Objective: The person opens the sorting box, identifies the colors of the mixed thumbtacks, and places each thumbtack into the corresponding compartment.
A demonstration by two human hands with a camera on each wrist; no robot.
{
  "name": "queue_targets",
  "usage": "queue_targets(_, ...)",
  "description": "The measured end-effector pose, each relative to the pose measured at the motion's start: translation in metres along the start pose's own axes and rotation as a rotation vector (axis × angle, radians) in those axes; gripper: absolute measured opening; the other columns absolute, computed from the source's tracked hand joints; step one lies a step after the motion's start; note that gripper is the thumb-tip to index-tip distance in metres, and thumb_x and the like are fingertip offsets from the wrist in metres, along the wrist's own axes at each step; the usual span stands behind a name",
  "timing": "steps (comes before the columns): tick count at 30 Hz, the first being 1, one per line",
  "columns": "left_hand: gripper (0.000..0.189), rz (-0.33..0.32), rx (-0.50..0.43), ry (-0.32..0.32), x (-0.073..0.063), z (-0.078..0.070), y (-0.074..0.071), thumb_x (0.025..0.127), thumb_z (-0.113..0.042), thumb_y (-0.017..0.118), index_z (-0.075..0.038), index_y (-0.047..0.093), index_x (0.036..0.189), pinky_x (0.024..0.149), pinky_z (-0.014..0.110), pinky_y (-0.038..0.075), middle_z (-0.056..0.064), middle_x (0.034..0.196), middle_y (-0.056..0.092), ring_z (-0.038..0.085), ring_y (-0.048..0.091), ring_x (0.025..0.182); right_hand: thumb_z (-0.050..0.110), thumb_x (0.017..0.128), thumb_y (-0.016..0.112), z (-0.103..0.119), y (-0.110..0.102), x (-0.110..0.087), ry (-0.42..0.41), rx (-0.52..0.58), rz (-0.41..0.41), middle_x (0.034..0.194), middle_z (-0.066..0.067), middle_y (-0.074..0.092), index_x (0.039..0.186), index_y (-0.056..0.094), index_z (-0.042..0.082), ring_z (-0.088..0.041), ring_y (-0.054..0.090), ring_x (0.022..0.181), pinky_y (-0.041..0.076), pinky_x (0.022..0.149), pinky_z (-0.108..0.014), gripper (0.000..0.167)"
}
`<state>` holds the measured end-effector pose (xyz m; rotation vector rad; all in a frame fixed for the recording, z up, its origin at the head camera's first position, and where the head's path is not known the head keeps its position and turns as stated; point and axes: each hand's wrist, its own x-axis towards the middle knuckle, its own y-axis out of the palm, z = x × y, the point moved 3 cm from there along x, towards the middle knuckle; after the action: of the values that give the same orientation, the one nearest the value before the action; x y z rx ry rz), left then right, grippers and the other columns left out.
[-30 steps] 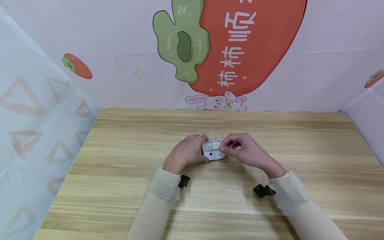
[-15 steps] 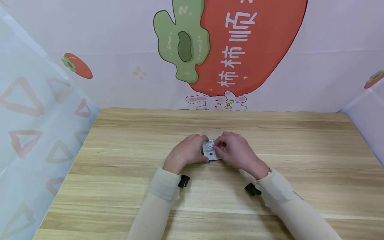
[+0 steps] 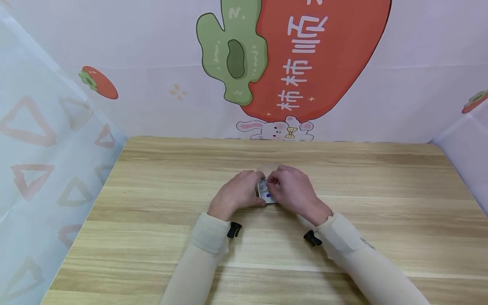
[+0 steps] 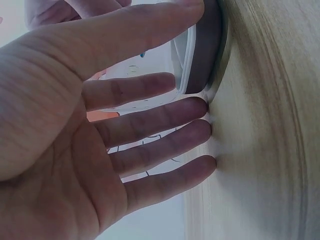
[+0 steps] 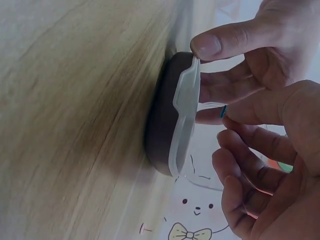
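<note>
A small pill case [image 5: 161,120], dark outside with a white divided inside, lies on the table under both hands. My left hand [image 3: 237,192] steadies it at its left side, thumb at the near corner and index finger at the far corner, the other fingers spread behind. Between thumb and index finger my right hand [image 3: 295,188] pinches a tiny blue round piece [image 5: 223,111], held just over the case. A small purple piece [image 3: 268,195] sits in the near-left compartment. The right-hand compartments are hidden under the right hand in the head view.
The case's clear lid [image 3: 265,169] lies folded back on its far side. A wood-grain table [image 3: 160,254] reaches back to a printed cloth [image 3: 152,101]. Black clips [image 3: 234,230] hang at both sleeve cuffs.
My right hand has moved left across the case, from its right edge to over the far-left compartment, covering the right-hand ones. My left hand and the case have stayed in place.
</note>
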<state>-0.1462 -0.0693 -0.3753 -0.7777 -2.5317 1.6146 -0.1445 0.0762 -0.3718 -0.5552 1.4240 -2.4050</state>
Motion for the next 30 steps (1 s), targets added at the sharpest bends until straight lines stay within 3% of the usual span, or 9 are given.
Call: queue_targets(30,0.047,-0.001,-0.008,0.019,0.001,0.001,0.0,0.078,-0.022,0.091,-0.007,0.067,0.116,0.086,0.035,0.051,0.004,0.103,0.068,0.018,0.059,0.092,0.012,0.087,0.076,0.005,0.011,0.006,-0.004,-0.065,-0.004,0.08,-0.002,0.064,0.088,0.078,0.005,-0.018,0.06,0.071,0.053,0.067,-0.036,0.007)
